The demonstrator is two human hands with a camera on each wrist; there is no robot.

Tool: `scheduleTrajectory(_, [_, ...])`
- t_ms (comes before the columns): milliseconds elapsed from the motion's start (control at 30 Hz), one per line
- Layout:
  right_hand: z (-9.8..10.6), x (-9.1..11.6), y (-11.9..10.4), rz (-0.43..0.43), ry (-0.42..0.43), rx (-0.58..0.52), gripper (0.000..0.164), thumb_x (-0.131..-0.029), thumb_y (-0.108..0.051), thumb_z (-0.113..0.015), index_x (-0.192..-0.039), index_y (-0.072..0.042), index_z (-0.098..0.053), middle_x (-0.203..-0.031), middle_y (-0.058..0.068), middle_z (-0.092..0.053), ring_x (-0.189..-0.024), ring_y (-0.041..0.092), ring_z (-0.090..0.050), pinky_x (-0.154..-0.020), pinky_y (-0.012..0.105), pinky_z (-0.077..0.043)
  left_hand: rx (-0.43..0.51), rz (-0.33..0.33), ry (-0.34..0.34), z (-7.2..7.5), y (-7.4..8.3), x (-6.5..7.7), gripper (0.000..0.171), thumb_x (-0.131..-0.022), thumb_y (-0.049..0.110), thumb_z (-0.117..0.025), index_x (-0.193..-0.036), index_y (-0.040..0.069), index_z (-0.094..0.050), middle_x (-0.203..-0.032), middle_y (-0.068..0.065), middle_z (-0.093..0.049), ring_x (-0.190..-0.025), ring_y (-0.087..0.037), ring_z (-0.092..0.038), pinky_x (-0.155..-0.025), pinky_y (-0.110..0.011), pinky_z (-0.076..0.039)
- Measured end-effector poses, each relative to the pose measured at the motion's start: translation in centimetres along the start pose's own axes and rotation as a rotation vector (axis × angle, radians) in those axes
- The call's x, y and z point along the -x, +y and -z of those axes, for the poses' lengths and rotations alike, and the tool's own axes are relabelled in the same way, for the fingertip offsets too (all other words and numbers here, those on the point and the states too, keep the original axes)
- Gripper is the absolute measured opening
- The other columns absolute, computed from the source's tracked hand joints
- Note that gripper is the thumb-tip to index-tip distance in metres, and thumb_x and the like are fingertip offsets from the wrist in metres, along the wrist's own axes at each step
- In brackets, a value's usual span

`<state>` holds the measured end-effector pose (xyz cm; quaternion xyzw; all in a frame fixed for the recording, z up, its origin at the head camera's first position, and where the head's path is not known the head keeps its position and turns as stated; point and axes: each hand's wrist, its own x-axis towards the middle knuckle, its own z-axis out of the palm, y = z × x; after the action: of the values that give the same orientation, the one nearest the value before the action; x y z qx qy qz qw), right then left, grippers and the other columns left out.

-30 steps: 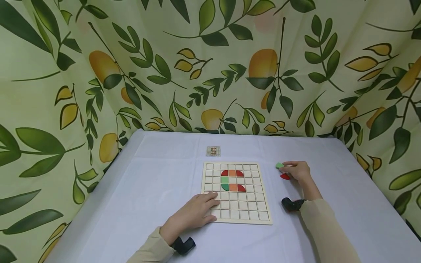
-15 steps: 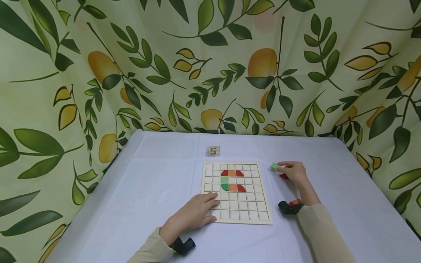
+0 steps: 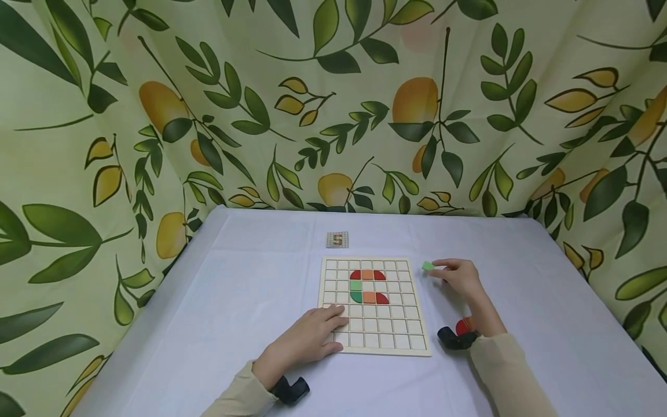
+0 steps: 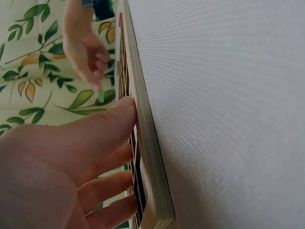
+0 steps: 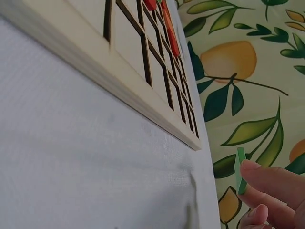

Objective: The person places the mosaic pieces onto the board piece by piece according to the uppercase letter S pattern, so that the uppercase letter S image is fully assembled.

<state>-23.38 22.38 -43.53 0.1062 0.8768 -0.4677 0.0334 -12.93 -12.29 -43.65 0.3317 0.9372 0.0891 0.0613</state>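
Observation:
A pale wooden grid board [image 3: 377, 343] lies on the white table, with red, orange and green tiles set in several of its cells. My left hand [image 3: 311, 333] rests on the board's left edge, fingers spread over the cells and thumb at the near corner; the left wrist view shows the thumb on the rim. My right hand [image 3: 461, 278] pinches a light green tile [image 5: 240, 171] between thumb and fingers, raised to the right of the board's upper right corner. In the head view that tile is apart from the board.
A small patterned card [image 3: 337, 240] lies behind the board. Red and orange tiles [image 3: 462, 326] lie by the right wrist, partly covered by the black wrist camera [image 3: 454, 338]. A leaf-and-fruit patterned curtain [image 3: 292, 116] hangs behind the table.
My right hand has moved left toward the board with the green tile. Red and orange tiles near the right wrist have come into sight. The left hand stays in place.

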Motion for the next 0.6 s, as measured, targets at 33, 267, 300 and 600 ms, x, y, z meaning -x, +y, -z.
scheduleTrajectory(33, [-0.1, 0.1, -0.1, 0.0, 0.002, 0.003, 0.042, -0.088, -0.013, -0.076, -0.123, 0.008, -0.066, -0.078, 0.003, -0.054, -0.077, 0.019, -0.045, -0.063, 0.027, -0.039, -0.001, -0.005, 0.004, -0.1, 0.0, 0.0, 0.049, -0.095, 0.033, -0.069, -0.137, 0.01, -0.062, -0.15, -0.009, -0.052, -0.139, -0.028, -0.049, -0.113, -0.043, -0.043])
scheduleTrajectory(267, [-0.5, 0.8, -0.5, 0.011, 0.001, 0.008, 0.04, -0.088, -0.014, -0.077, -0.122, 0.006, -0.068, -0.079, 0.004, -0.05, -0.08, 0.02, -0.043, -0.062, 0.027, -0.037, -0.012, -0.021, 0.017, -0.2, -0.2, 0.0, 0.048, -0.096, 0.033, -0.069, -0.137, 0.009, -0.062, -0.15, -0.01, -0.052, -0.139, -0.028, -0.05, -0.113, -0.043, -0.043])
scheduleTrajectory(300, [-0.5, 0.9, -0.5, 0.016, -0.001, 0.006, 0.04, -0.088, -0.013, -0.077, -0.122, 0.006, -0.068, -0.078, 0.003, -0.05, -0.078, 0.019, -0.043, -0.061, 0.026, -0.037, -0.01, -0.022, 0.017, -0.2, -0.2, 0.0, 0.048, -0.096, 0.033, -0.069, -0.137, 0.009, -0.062, -0.15, -0.01, -0.052, -0.139, -0.028, -0.05, -0.113, -0.043, -0.043])
scheduleTrajectory(600, [-1.0, 1.9, -1.1, 0.042, -0.013, 0.007, 0.039, -0.087, -0.011, -0.077, -0.12, 0.007, -0.068, -0.072, 0.001, -0.047, -0.075, 0.018, -0.042, -0.059, 0.027, -0.035, 0.003, -0.011, 0.011, 0.0, 0.0, 0.1, 0.048, -0.095, 0.031, -0.069, -0.137, 0.009, -0.062, -0.15, -0.01, -0.052, -0.139, -0.028, -0.05, -0.113, -0.043, -0.043])
